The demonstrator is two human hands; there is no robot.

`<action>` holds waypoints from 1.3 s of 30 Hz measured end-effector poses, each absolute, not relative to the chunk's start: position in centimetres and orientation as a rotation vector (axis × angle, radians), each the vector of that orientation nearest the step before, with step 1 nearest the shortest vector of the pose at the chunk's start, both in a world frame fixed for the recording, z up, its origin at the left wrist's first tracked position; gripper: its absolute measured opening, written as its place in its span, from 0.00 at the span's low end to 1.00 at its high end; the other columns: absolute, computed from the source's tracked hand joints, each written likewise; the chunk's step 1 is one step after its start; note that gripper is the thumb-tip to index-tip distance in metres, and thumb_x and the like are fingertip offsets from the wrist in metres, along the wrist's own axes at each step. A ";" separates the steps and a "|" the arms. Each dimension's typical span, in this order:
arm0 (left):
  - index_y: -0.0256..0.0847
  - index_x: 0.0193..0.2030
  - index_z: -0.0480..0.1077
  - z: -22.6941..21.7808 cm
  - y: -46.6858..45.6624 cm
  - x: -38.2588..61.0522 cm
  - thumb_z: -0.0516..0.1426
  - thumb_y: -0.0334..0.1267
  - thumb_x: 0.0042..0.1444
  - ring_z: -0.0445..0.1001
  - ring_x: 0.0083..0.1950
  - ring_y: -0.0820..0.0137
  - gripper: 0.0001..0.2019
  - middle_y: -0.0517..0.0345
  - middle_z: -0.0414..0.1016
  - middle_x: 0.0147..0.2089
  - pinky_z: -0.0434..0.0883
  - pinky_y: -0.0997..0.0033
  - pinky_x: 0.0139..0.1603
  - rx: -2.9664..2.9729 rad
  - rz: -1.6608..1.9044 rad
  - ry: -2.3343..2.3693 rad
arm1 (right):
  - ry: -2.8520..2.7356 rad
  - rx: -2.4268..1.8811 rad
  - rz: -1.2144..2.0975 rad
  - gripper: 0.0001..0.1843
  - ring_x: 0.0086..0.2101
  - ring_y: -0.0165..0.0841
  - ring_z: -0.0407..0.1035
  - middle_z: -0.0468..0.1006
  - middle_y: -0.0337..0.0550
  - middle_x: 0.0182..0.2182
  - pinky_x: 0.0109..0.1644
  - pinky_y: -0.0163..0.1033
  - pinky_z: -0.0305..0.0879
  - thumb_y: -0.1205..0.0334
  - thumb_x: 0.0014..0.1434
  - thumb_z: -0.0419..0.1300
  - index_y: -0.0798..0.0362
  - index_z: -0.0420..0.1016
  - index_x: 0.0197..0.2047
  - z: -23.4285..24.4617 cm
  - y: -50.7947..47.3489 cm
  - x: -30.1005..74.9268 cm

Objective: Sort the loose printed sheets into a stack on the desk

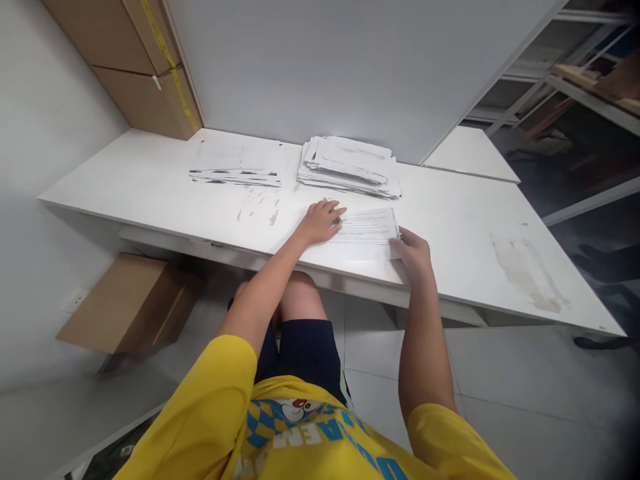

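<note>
A printed sheet of paper [373, 230] lies near the front edge of the white table, lines of text across it. At its right edge, my right hand [414, 252] pinches the paper between thumb and fingers. My left hand [319, 223] rests over the sheet's left end, its fingers curved around a small pale-yellow object [343, 213]. Most of that object is covered by the fingers, so its kind cannot be made out. Just behind the hands sits a thick, uneven stack of papers [350, 160]. A thinner stack of papers [235, 160] lies farther left.
The white table [445, 220] has grey smudges at left and right. A pale panel [320, 73] rises behind it. Cardboard boxes [145, 100] stand at the back left, and an open cardboard box [115, 300] is below the left end. Shelving [595, 93] stands at the right.
</note>
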State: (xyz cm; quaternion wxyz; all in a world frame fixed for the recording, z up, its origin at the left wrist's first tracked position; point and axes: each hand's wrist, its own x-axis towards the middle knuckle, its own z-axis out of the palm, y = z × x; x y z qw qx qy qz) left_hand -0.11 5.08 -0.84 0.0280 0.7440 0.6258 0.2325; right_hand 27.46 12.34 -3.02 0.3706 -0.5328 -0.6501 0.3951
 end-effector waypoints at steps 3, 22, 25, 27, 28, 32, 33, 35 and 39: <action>0.42 0.65 0.66 -1.1 5.3 -0.4 0.51 0.39 0.64 0.59 0.70 0.56 0.23 0.49 0.61 0.71 0.55 0.53 0.69 2.257 0.756 1.950 | -1.649 -1.292 1.071 0.32 0.42 0.41 0.73 0.81 0.46 0.44 0.51 0.47 0.68 0.54 0.49 0.63 0.54 0.78 0.57 -3.2 12.1 27.7; 0.37 0.70 0.59 -2.8 6.4 -0.3 0.47 0.39 0.66 0.45 0.78 0.59 0.26 0.46 0.56 0.74 0.45 0.50 0.76 2.263 0.801 1.932 | -1.513 -1.269 0.998 0.35 0.48 0.43 0.74 0.80 0.48 0.50 0.54 0.49 0.70 0.52 0.51 0.62 0.53 0.73 0.62 -5.5 10.9 27.8; 0.35 0.68 0.62 -2.6 6.9 -0.9 0.45 0.37 0.67 0.45 0.78 0.57 0.25 0.47 0.58 0.73 0.47 0.50 0.76 2.252 0.708 1.916 | -1.523 -1.299 1.009 0.34 0.48 0.43 0.74 0.80 0.49 0.50 0.55 0.50 0.69 0.52 0.51 0.62 0.53 0.75 0.61 -5.4 11.0 27.9; 0.33 0.68 0.63 -2.2 7.1 -1.4 0.46 0.35 0.67 0.45 0.78 0.57 0.24 0.48 0.58 0.73 0.47 0.51 0.75 2.294 0.594 1.839 | -1.518 -1.313 1.003 0.35 0.47 0.42 0.73 0.80 0.49 0.49 0.56 0.50 0.68 0.53 0.49 0.62 0.54 0.74 0.61 -5.2 11.0 27.8; 0.33 0.68 0.63 -2.0 7.3 -1.7 0.47 0.34 0.66 0.45 0.78 0.57 0.24 0.48 0.58 0.73 0.47 0.52 0.76 2.316 0.564 1.787 | -1.518 -1.307 1.001 0.37 0.47 0.41 0.73 0.80 0.49 0.49 0.56 0.49 0.68 0.53 0.49 0.62 0.55 0.72 0.62 -5.1 11.0 27.7; 0.36 0.67 0.64 -1.7 7.3 -2.4 0.49 0.34 0.66 0.47 0.77 0.59 0.24 0.50 0.60 0.73 0.47 0.54 0.75 2.309 0.698 1.690 | -1.535 -1.281 1.027 0.39 0.45 0.39 0.73 0.79 0.49 0.48 0.56 0.48 0.67 0.52 0.49 0.62 0.56 0.70 0.64 -5.0 11.2 27.5; 0.37 0.67 0.64 -1.7 7.1 -2.4 0.49 0.34 0.65 0.48 0.77 0.59 0.23 0.49 0.61 0.72 0.47 0.54 0.75 2.296 0.749 1.699 | -1.517 -1.266 1.042 0.40 0.45 0.39 0.72 0.78 0.48 0.48 0.56 0.48 0.67 0.52 0.49 0.62 0.56 0.69 0.64 -5.1 11.3 27.5; 0.38 0.66 0.66 -1.7 6.5 -2.3 0.51 0.33 0.64 0.51 0.76 0.59 0.23 0.49 0.64 0.70 0.49 0.54 0.75 2.289 0.827 1.698 | -1.402 -1.199 1.069 0.40 0.46 0.38 0.72 0.77 0.47 0.49 0.55 0.48 0.68 0.51 0.48 0.63 0.55 0.69 0.64 -5.4 11.6 28.1; 0.42 0.65 0.68 -1.6 4.7 -2.2 0.56 0.38 0.61 0.59 0.71 0.54 0.24 0.46 0.71 0.64 0.56 0.50 0.71 2.298 0.917 1.629 | -1.170 -1.002 1.165 0.34 0.50 0.37 0.71 0.76 0.43 0.51 0.54 0.45 0.69 0.54 0.47 0.63 0.47 0.71 0.59 -6.0 12.7 30.1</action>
